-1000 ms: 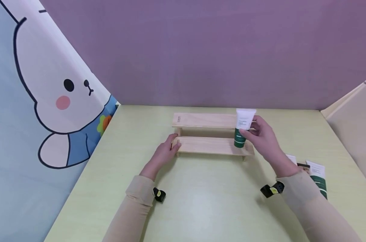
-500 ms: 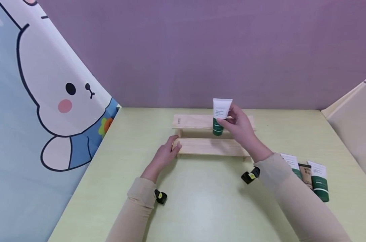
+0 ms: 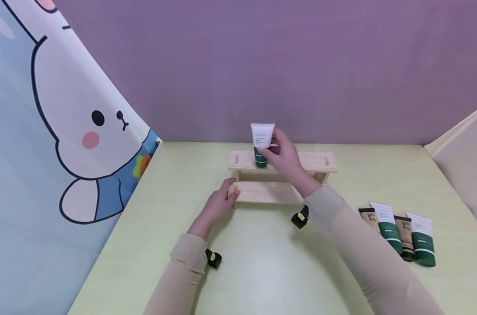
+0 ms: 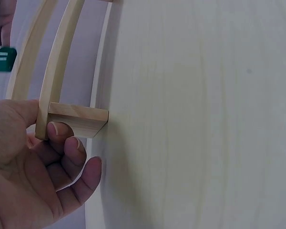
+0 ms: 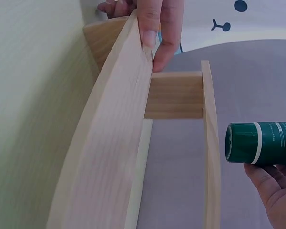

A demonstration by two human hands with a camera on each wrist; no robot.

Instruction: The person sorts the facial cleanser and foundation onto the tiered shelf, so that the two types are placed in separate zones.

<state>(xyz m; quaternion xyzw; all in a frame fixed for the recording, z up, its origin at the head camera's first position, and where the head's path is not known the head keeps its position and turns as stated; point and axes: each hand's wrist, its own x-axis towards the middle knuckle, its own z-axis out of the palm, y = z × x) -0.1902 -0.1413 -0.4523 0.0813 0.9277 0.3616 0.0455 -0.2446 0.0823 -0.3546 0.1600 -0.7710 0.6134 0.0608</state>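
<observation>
Moved vs. 0.5 s ago: white-and-green plastic squeeze tube [image 3: 263,136], carried farther L by R hand [image 3: 287,159], now over L part of upper tier [image 3: 315,162] of two-tier pale wooden rack [image 3: 268,191]. R hand pinches tube btwn thumb & fingers, cap down; in R-wrist view, cap [image 5: 242,143] is just clear of tier. L hand [image 3: 218,202] pinches L end of lower tier [image 5: 100,152]. At R on pale worktop [image 3: 254,258]: two white-and-green tubes [image 3: 422,243] & two brown-and-black tubes [image 3: 405,236], lying close together.
</observation>
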